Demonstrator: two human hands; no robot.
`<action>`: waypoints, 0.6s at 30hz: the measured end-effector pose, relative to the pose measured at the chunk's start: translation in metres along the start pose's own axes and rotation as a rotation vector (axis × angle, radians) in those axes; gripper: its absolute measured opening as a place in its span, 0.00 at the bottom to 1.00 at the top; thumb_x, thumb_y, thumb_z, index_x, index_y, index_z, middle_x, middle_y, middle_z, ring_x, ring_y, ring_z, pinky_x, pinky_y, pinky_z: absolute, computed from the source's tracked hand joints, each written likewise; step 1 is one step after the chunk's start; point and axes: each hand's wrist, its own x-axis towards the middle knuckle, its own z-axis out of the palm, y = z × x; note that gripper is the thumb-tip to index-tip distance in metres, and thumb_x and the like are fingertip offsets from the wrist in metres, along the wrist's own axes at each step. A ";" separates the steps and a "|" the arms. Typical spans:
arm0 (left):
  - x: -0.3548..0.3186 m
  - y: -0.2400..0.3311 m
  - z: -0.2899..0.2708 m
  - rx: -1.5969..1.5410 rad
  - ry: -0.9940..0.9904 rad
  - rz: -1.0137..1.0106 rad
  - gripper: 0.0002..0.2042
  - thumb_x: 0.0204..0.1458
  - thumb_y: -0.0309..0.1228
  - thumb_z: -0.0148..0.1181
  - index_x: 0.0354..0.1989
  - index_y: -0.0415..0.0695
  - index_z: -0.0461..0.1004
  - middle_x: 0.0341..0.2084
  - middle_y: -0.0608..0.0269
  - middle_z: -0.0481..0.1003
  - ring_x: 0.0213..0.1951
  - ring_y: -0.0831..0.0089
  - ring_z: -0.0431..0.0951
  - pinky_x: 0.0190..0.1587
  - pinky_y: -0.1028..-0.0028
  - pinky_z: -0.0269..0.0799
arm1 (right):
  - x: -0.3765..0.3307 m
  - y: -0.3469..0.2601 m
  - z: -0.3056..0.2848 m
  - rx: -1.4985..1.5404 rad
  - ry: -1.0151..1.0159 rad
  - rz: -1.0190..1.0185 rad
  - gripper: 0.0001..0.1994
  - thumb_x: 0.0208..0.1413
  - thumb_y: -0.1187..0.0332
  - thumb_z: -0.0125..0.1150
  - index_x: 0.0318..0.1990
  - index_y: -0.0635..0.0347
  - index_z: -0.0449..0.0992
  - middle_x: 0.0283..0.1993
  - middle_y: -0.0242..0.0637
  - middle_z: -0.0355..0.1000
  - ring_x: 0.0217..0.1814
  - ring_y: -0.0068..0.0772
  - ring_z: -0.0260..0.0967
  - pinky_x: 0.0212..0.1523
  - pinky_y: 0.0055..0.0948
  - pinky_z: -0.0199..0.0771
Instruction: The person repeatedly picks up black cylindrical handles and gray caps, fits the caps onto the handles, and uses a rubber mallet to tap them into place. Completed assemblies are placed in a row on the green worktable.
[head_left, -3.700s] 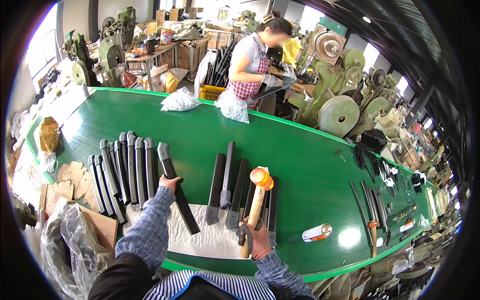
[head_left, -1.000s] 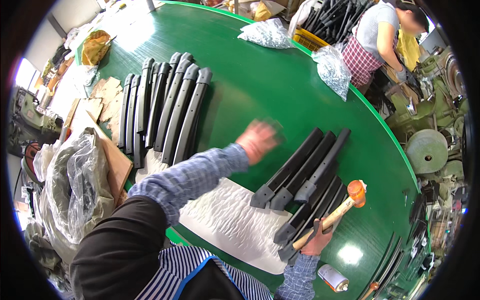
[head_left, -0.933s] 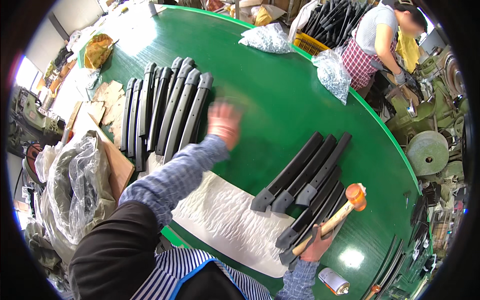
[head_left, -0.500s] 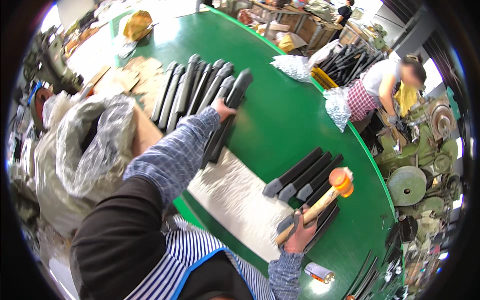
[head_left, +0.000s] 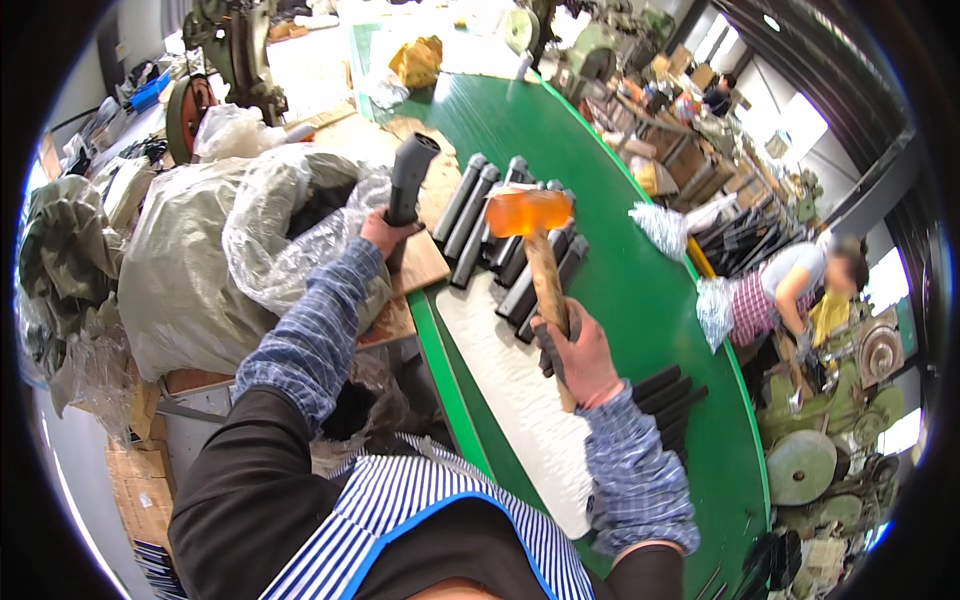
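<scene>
In my left hand (head_left: 388,232) is a black plastic handle-like tube (head_left: 408,175), gripped low and raised above the table's left edge. Its wider end points up and leans slightly right. My right hand (head_left: 588,352) grips the wooden shaft of a mallet (head_left: 530,213), whose translucent orange head is up and partly hides the pieces behind it. Similar black tubes (head_left: 462,208) lie side by side at the far end of a white textured sheet (head_left: 480,365). A smaller group of black tubes (head_left: 668,388) rests to the right, partly behind my right forearm.
The green table (head_left: 640,290) curves away to the far right. To the left stands a large sack (head_left: 205,260) lined with clear plastic. A brown board (head_left: 425,260) lies beside my left hand. Another person (head_left: 790,285) works across the table near green machines (head_left: 810,465).
My left hand has moved left, away from the row, and holds one tube raised. My right hand has carried the mallet up and left to in front of the row. The view has shifted left.
</scene>
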 end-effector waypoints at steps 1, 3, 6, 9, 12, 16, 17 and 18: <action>0.001 -0.006 -0.001 -0.059 -0.016 0.051 0.18 0.40 0.34 0.79 0.37 0.38 0.81 0.31 0.62 0.82 0.33 0.77 0.78 0.41 0.70 0.76 | 0.019 -0.025 -0.003 -0.168 0.007 -0.238 0.19 0.61 0.57 0.62 0.45 0.65 0.70 0.30 0.43 0.74 0.22 0.33 0.71 0.26 0.34 0.71; 0.003 -0.009 -0.003 -0.078 -0.005 0.105 0.17 0.39 0.33 0.79 0.36 0.39 0.81 0.29 0.63 0.82 0.32 0.77 0.78 0.40 0.71 0.76 | 0.052 -0.073 -0.009 -0.108 0.036 -0.367 0.16 0.63 0.59 0.60 0.47 0.63 0.70 0.29 0.37 0.72 0.22 0.27 0.70 0.23 0.28 0.69; 0.004 -0.002 -0.004 -0.027 0.003 0.014 0.17 0.39 0.33 0.78 0.35 0.39 0.81 0.28 0.64 0.81 0.30 0.78 0.77 0.38 0.71 0.76 | 0.094 -0.120 -0.007 0.204 0.062 -0.493 0.15 0.65 0.61 0.58 0.52 0.59 0.68 0.28 0.30 0.70 0.21 0.19 0.68 0.19 0.20 0.68; 0.000 0.005 -0.004 -0.056 -0.015 -0.052 0.17 0.40 0.34 0.78 0.35 0.39 0.81 0.28 0.64 0.81 0.30 0.79 0.77 0.38 0.71 0.76 | 0.110 -0.127 0.050 -0.050 0.229 -0.645 0.19 0.62 0.60 0.59 0.53 0.62 0.64 0.32 0.43 0.74 0.28 0.41 0.75 0.31 0.35 0.77; -0.003 0.005 -0.006 -0.025 -0.056 0.014 0.15 0.39 0.34 0.78 0.34 0.40 0.82 0.27 0.66 0.81 0.30 0.81 0.77 0.38 0.72 0.75 | 0.110 -0.135 0.071 -0.624 -0.226 -0.151 0.26 0.57 0.58 0.60 0.54 0.70 0.62 0.40 0.61 0.76 0.45 0.64 0.74 0.52 0.47 0.74; 0.001 0.002 -0.011 -0.008 -0.009 -0.036 0.15 0.38 0.32 0.78 0.34 0.42 0.82 0.27 0.66 0.82 0.30 0.81 0.77 0.39 0.73 0.75 | 0.118 -0.180 0.026 -0.242 -0.149 -0.310 0.22 0.59 0.60 0.61 0.52 0.68 0.66 0.42 0.50 0.76 0.39 0.41 0.74 0.40 0.36 0.75; 0.000 0.000 -0.012 -0.008 0.006 0.008 0.15 0.39 0.34 0.78 0.34 0.42 0.82 0.27 0.66 0.82 0.30 0.80 0.78 0.39 0.73 0.76 | 0.124 -0.184 0.019 0.059 -0.136 -0.332 0.18 0.61 0.61 0.61 0.50 0.65 0.67 0.37 0.42 0.76 0.27 0.25 0.73 0.27 0.28 0.76; 0.002 0.000 -0.012 -0.015 -0.011 -0.020 0.16 0.39 0.35 0.78 0.34 0.42 0.82 0.27 0.65 0.82 0.30 0.79 0.78 0.39 0.72 0.76 | 0.127 -0.190 0.015 0.375 -0.093 -0.563 0.16 0.62 0.61 0.61 0.48 0.63 0.69 0.35 0.40 0.75 0.24 0.16 0.69 0.22 0.21 0.71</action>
